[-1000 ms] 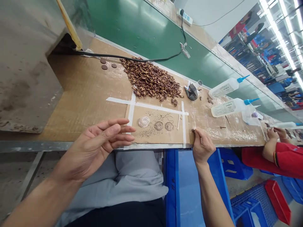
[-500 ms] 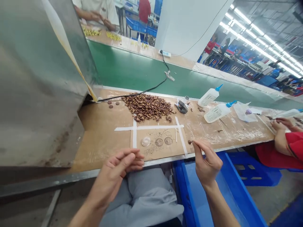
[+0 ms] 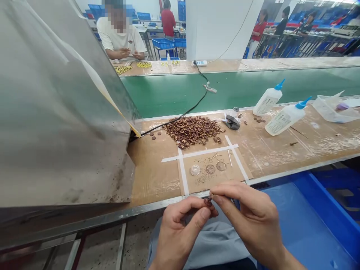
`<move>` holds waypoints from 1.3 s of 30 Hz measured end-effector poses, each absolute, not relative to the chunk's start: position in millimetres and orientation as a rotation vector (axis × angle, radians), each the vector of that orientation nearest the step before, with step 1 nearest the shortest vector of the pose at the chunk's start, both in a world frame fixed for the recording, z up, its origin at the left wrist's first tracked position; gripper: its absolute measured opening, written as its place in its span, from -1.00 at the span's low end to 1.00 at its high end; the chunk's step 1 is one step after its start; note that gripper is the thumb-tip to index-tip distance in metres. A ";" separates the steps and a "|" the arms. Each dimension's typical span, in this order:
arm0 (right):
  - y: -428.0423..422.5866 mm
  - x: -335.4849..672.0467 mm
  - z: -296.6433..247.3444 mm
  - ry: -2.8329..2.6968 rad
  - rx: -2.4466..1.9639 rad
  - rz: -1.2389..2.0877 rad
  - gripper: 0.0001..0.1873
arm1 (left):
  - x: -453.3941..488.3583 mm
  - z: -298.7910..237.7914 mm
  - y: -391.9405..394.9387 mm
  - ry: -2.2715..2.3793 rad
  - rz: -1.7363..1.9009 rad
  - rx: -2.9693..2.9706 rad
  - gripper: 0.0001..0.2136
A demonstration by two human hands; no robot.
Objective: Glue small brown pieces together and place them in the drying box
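Observation:
In front of my lap, both hands meet at a small dark brown piece [image 3: 207, 202], too small to name further. My left hand [image 3: 184, 228] is closed, with the piece between thumb and fingers. My right hand [image 3: 250, 217] pinches a tiny gold-toned part at the piece's upper end; the fingertips partly hide it. Past the hands lies a taped cardboard sheet [image 3: 194, 185] bearing small round clear dishes, one of them a pale dish [image 3: 195, 170] and another a brown-stained dish [image 3: 210, 169]. A heap of small brown and gold pieces [image 3: 194, 129] spreads behind them.
Two white bottles with blue nozzles, a rear bottle [image 3: 267, 101] and a front bottle [image 3: 285, 119], are on the right. A metal housing [image 3: 64, 112] blocks the left. A black cable [image 3: 185, 112] crosses behind the heap. The blue bin [image 3: 317, 210] stands low right. Another person [image 3: 123, 45] sits opposite.
My right hand has moved left with the brown piece to meet my left hand. My left hand, open before, has moved right and closed on the piece. The camera view has levelled.

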State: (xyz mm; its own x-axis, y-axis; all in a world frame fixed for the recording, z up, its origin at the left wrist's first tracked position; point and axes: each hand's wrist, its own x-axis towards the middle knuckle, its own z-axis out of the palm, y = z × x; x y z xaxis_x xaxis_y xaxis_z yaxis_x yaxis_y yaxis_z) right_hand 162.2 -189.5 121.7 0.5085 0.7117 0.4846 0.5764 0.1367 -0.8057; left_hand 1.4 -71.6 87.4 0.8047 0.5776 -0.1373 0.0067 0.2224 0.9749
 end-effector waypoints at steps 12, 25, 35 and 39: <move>-178.6 159.5 135.3 -1.180 -1.466 0.115 -0.76 | 1.7 104.1 -68.7 0.560 0.480 1.407 -0.68; -176.1 156.5 139.0 -1.157 -1.460 0.130 -0.80 | -1.9 114.8 -63.0 0.586 0.484 1.486 -0.66; -172.2 155.5 141.0 -1.056 -1.482 0.218 -0.82 | 2.1 110.3 -58.3 0.547 0.451 1.363 -0.66; -171.8 156.6 142.1 -1.024 -1.485 0.260 -0.83 | 2.2 107.5 -57.4 0.549 0.462 1.352 -0.66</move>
